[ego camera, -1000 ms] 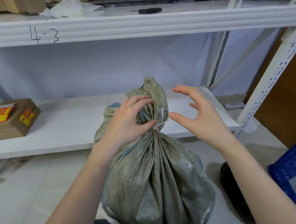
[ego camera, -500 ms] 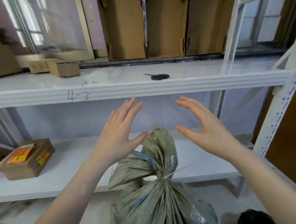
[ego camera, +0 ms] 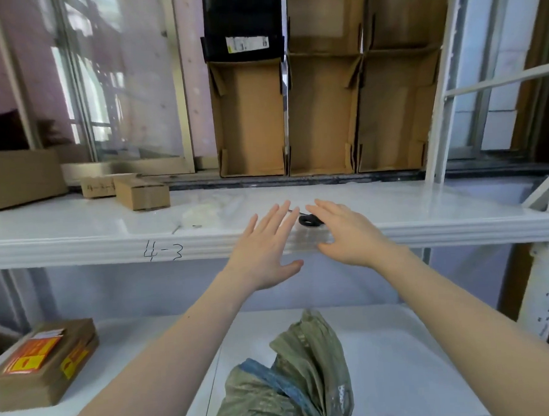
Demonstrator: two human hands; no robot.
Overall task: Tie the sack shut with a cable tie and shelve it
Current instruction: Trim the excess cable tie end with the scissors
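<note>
Both hands are up at the shelf marked "4-3" point(ego camera: 163, 251) and neither one is holding anything. The left hand point(ego camera: 263, 250) has its fingers point(ego camera: 275, 217) spread flat and loose, palm toward the shelf edge. The right hand point(ego camera: 348, 235) is just as open, fingers point(ego camera: 323, 208) stretched forward, thumb hooked under the front lip.

Right past the right fingertips, basically touching or just beside them, sit the scissors point(ego camera: 309, 220): small, black looped handles, thin blade poking off to the left behind the left fingertips. My guess is they're parked there for trimming the tail off the cable tie, and that's what the reach is for. I can't see the tie itself from here, the sack's neck is cut off at the bottom.

The sack point(ego camera: 296, 377) is well below both hands, nobody touching it, standing in front of the lower shelf point(ego camera: 404, 360). It's crinkly woven plastic, olive-grey with a blue stripe, the top bunched into floppy pleats that lean over. Looks tied off but not shelved yet.

Shelves are glossy white metal with a ribbed front edge. Some thin clear plastic wrap point(ego camera: 203, 213) lies left of the left fingers, plus plain cardboard boxes point(ego camera: 142, 195) further out that way.
</note>
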